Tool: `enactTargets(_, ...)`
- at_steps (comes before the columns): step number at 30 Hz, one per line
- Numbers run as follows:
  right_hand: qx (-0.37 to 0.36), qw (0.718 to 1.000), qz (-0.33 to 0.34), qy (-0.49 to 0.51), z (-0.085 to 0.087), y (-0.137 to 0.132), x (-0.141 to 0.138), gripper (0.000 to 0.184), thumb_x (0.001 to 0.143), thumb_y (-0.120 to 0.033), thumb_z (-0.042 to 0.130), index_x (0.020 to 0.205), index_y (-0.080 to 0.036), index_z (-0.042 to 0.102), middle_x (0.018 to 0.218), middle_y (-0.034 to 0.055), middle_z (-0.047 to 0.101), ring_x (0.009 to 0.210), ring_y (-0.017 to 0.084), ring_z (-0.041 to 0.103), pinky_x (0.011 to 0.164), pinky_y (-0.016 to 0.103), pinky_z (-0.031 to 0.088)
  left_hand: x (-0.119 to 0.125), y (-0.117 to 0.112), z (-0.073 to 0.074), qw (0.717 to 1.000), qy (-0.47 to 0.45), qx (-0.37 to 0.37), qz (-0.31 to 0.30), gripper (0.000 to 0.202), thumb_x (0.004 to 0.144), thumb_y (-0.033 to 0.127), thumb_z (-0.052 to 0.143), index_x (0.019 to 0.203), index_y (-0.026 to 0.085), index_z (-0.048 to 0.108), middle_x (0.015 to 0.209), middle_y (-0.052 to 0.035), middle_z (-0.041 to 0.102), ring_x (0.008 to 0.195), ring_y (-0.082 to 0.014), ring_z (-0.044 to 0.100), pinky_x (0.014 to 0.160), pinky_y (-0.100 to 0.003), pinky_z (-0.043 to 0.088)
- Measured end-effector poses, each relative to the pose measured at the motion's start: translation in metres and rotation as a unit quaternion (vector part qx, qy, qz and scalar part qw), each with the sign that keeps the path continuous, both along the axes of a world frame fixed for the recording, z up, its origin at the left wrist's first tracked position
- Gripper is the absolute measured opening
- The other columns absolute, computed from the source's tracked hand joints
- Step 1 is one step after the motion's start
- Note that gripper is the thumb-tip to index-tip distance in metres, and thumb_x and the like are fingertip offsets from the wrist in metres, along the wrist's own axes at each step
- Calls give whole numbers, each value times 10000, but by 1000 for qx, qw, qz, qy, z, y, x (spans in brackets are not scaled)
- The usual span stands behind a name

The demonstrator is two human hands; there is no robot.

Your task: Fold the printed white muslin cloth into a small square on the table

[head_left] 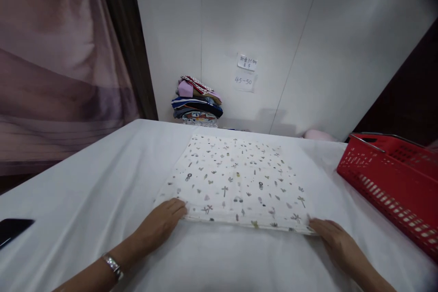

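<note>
A white cloth (219, 182) printed with small palm trees, leaves and animal-like figures lies spread on the white-covered table. Its near edge is folded over into a narrow band. At the near left corner, my left hand (167, 220) is closed on that edge, fingers together on top, with a silver band at the wrist. My right hand (333, 239) grips the near right corner in a similar way. Both thumbs are mostly hidden.
A red plastic basket (386, 178) with a metal handle stands at the right. Folded clothes (197, 100) are stacked beyond the table's far edge, by the wall with paper notes (245, 80). A dark phone-like object (13, 229) lies at the left; a pinkish curtain (61, 64) hangs there.
</note>
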State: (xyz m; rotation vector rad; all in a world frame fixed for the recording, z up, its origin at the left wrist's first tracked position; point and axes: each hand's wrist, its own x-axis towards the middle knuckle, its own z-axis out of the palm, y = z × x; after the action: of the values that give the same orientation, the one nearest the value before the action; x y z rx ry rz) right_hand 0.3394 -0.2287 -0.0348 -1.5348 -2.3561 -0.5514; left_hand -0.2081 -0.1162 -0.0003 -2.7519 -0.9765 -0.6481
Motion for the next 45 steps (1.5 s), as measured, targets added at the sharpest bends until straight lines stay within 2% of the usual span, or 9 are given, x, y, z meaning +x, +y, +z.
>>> enactTargets(4,-31,998,-40,-21,-17,-4,-6,465,733,-62,387,1030,-236,700,1053,52,702,946,225,663,837,384,519,1,-6,-21,1000,3,-1,17,291,859,63,365,943,208,604,950,-21,656,875,-169,581,764,-309,484)
enactTargets(8,-21,995,-73,-57,-19,2,-25,521,738,-1,355,1089,-218,673,1110,72,677,1031,247,619,898,455,450,0,-7,-26,999,-19,36,27,341,847,37,341,997,191,606,991,-37,659,909,-173,579,799,-320,471)
enactTargets(13,5,999,-14,-41,-14,21,-81,577,735,55,347,1193,-194,595,1176,80,628,1078,228,559,925,421,403,-3,-6,-27,997,-37,34,62,328,833,44,381,1008,186,620,979,-56,661,909,-187,578,818,-340,449)
enactTargets(17,24,998,57,7,-10,43,-132,548,716,59,372,1162,-170,593,1127,101,624,1026,227,550,866,382,422,-8,-4,-22,994,-32,27,100,365,797,-12,389,1001,190,615,934,-46,655,875,-180,569,809,-337,429)
enactTargets(23,28,988,142,45,-9,65,-185,395,814,-13,392,1125,-161,585,998,111,626,867,204,565,726,320,459,-27,-3,3,988,-22,55,142,309,769,-41,385,832,175,598,843,-43,631,839,-187,538,784,-338,393)
enactTargets(26,28,983,170,58,-7,68,-192,355,835,-38,387,1092,-166,595,947,104,631,823,198,567,690,306,469,-37,-2,4,991,8,14,130,313,742,-55,385,790,176,590,797,-31,622,822,-182,541,777,-338,384)
enactTargets(32,-40,984,169,43,-1,67,-189,354,833,-46,389,1102,-145,597,971,120,621,846,216,555,746,345,466,-44,-2,-15,990,33,-67,121,255,768,-6,423,845,166,596,870,-47,636,848,-186,553,764,-330,392)
enactTargets(40,-79,987,135,27,-2,70,-221,356,855,-71,394,1131,-172,595,1041,113,606,912,230,531,756,339,429,-44,-4,-16,987,14,-85,133,318,755,-22,383,878,175,601,904,-46,636,893,-178,550,805,-336,406)
enactTargets(45,-95,987,128,13,-3,77,-240,364,847,-73,424,1163,-170,577,1045,112,601,925,224,520,781,330,415,-39,-12,-14,988,25,-79,129,339,782,0,395,995,173,593,977,-64,631,951,-188,541,847,-355,403)
